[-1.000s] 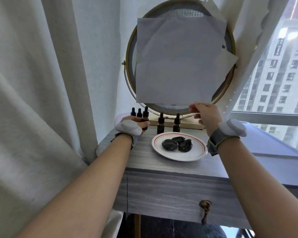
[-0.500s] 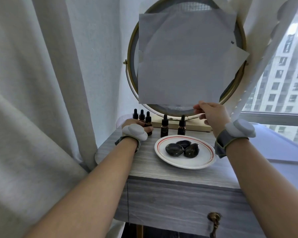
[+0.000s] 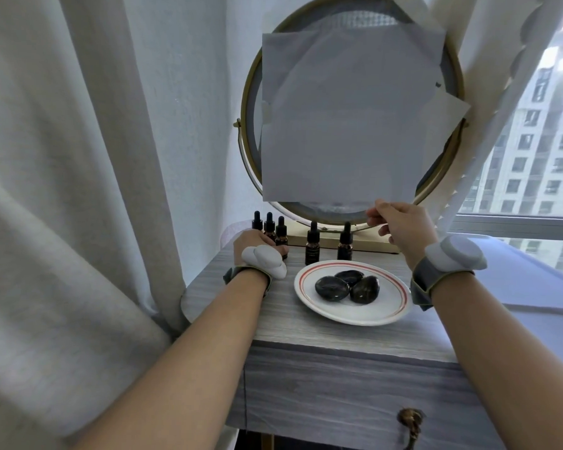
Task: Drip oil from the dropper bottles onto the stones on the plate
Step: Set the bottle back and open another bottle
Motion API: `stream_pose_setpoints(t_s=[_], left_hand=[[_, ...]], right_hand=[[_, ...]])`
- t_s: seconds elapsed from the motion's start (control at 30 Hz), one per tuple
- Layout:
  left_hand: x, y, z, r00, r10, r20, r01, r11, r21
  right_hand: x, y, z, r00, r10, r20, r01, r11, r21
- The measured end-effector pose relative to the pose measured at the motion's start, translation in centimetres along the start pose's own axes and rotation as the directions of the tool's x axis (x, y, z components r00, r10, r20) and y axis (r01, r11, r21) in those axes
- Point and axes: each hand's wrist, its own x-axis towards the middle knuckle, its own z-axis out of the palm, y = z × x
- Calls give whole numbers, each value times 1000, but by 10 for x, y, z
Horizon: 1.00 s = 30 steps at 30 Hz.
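Note:
Three dark polished stones lie together on a white plate with a red ring, in the middle of the grey table. Behind the plate stand two dark dropper bottles, and three more are grouped at the back left. My left hand is curled around the nearest bottle of that group, which stands upright on the table. My right hand is raised behind the plate and pinches the bottom edge of a grey paper sheet that covers the round mirror.
The gold-rimmed mirror stands on a base at the back of the small grey drawer table. White curtains hang on the left and at the upper right. A window lies to the right, with a grey ledge below it.
The view has shifted slightly and drawn closer. Both hands stay where they were: the left on the bottle, the right on the paper's lower edge.

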Motion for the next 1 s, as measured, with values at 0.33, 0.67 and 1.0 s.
stream_pose_setpoints(t_s=[0.33,0.67,1.0], left_hand=[[1,-5,7,997,71,-14,-72,997,-33],[3,-4,6,992,121,42,-121,993,8],[-26,12,10,925,330,188,-200,844,-497]], right_hand=[[1,1,0,1000,-4,-30,2,999,-54],[1,1,-1,999,3,-43,-6,999,-54],[1,2,-2,999,0,-52,-3,998,-56]])
